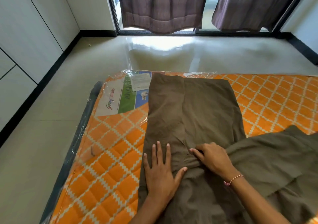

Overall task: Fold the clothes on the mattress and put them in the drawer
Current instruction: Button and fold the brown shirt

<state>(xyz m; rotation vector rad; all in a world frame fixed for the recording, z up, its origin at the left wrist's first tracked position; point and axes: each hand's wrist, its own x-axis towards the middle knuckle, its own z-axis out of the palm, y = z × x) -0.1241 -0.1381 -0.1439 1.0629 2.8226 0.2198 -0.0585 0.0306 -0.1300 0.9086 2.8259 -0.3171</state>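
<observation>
Where palm (pixel 159 174) presses, matte creased olive cloth (pixel 192 113)

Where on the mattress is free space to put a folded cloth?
Bare mattress lies left of the brown cloth, between it and the dark edge, below the label. A second patch lies right of the cloth, at the far corner. The near right is crowded: cloth bunches there under the left hand and right hand.
</observation>
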